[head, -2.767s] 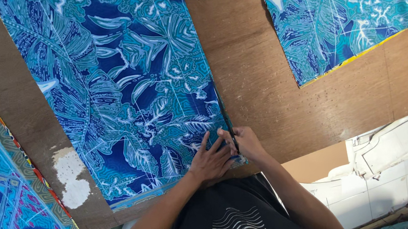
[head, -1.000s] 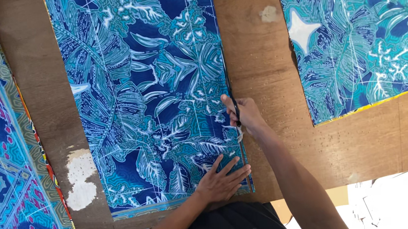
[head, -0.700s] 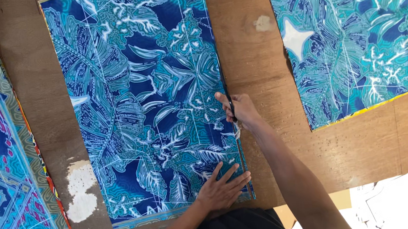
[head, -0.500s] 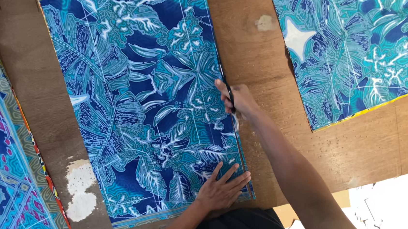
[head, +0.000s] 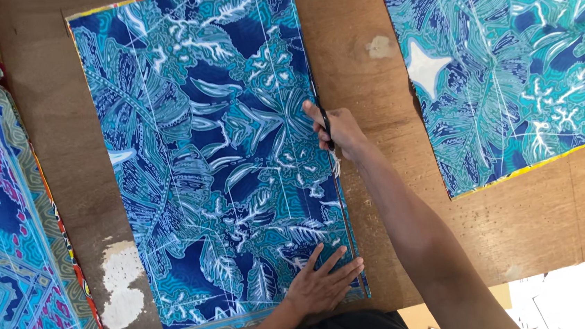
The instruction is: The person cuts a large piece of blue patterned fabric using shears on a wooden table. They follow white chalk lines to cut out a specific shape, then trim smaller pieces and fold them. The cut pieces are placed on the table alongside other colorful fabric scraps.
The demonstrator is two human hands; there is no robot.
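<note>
Farther up the cloth's right edge than half a second ago, the right hand (head: 335, 130) pinches a thin dark tool (head: 326, 127) against the blue leaf-print cloth (head: 208, 157), which lies flat in the middle of the wooden desk (head: 379, 199). Near the cloth's near right corner, the left hand (head: 323, 284) rests spread, fingers flat, pressing it down. Another blue cloth (head: 507, 64) lies to the far right, and a patterned one (head: 5, 229) on the left.

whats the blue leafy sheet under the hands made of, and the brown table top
The blue leafy sheet looks like thin printed cotton-type fabric, matte: it lies limp and flat, with a frayed thread at its right edge. The table top seems plywood or similar board, bare and worn: wood grain, scuffs, pale chipped patches.
</note>
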